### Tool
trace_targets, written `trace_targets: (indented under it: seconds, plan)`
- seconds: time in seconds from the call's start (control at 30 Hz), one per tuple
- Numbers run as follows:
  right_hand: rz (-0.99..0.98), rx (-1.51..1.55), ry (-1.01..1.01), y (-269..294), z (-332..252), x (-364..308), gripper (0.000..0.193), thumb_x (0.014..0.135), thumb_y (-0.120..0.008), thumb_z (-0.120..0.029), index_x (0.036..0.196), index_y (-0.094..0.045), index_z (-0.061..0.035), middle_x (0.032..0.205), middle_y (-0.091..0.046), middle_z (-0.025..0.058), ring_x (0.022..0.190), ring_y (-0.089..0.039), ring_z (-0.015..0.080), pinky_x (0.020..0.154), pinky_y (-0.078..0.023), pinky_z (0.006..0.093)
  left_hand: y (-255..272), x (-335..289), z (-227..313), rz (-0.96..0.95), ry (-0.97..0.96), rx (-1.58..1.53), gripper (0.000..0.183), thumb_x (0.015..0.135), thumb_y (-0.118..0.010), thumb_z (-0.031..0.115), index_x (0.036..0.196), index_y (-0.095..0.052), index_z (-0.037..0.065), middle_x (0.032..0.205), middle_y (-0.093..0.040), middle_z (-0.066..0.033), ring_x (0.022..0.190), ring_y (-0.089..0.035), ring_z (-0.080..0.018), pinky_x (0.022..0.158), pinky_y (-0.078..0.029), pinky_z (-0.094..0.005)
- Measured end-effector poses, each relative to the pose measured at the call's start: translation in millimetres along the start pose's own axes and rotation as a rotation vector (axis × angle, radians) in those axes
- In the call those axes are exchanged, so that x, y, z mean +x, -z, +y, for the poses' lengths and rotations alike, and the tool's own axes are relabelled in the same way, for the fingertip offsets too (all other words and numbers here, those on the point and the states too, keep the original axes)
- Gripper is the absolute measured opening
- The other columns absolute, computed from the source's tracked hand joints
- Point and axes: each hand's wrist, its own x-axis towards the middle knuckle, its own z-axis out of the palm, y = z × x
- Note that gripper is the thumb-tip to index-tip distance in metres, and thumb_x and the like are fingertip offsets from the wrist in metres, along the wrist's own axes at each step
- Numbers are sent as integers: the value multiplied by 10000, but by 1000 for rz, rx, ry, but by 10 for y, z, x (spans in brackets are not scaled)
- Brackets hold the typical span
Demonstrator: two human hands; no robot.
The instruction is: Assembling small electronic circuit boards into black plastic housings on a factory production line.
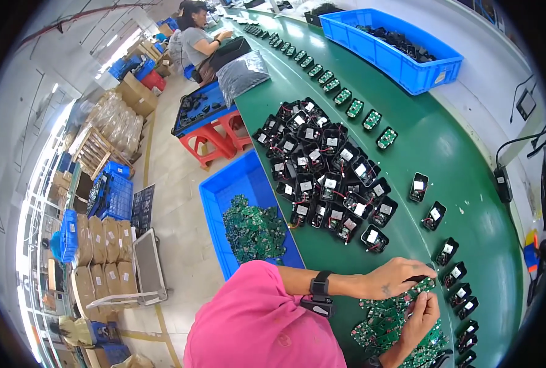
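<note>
My left hand (397, 279) reaches in from the left, its fingers curled over a black case (416, 278) that is mostly hidden under them. Close below it, my right hand (421, 314) pinches a small green circuit board (428, 286) against the case's near side. Beneath both hands lies a loose pile of green circuit boards (371, 328) on the green bench. Up from the hands, a heap of open black cases (328, 165) with white-topped parts and red wires inside covers the bench's left side.
A row of black cases (447, 251) runs along the bench; those farther up hold green boards (372, 120). A blue bin of boards (208, 190) stands left of the bench. Another blue bin (383, 52) sits at the back. A co-worker (199, 40) sits at the far left.
</note>
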Motion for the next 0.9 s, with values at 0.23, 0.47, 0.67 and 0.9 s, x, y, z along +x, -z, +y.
trace_targets:
  seconds: [0.23, 0.47, 0.67, 0.9]
  plan:
    - [114, -194, 36, -273, -278, 1, 240, 918, -636, -139, 737, -599, 15, 609, -517, 35, 553, -451, 106, 509, -350, 292, 146, -27, 106, 61, -19, 252, 437, 835, -536, -55, 1252, -604, 56, 1209, -654, -173, 1048, -669, -333, 866, -560, -372]
    - [232, -225, -7, -138, -281, -9, 217, 897, -699, -127, 744, -641, 15, 583, -559, 75, 483, -490, 130, 468, -364, 304, 148, 42, 172, -112, 508, -560, 403, 948, -529, -14, 1348, -526, 38, 1212, -630, -133, 846, -714, -164, 685, -587, -249]
    - [122, -325, 7, -80, -274, -21, 313, 909, -687, -152, 673, -564, 13, 552, -505, 92, 463, -480, 198, 462, -356, 344, 102, 68, 186, -186, 574, -482, 406, 971, -538, 21, 1366, -449, -8, 1279, -558, -182, 878, -707, -235, 689, -639, -297]
    - [162, -313, 73, -95, -261, -29, 297, 926, -673, -147, 701, -571, 19, 557, -481, 83, 484, -464, 193, 475, -350, 336, 62, 47, 106, -131, 502, -334, 420, 967, -541, 25, 1380, -467, 5, 1296, -551, -169, 916, -684, -177, 705, -636, -278]
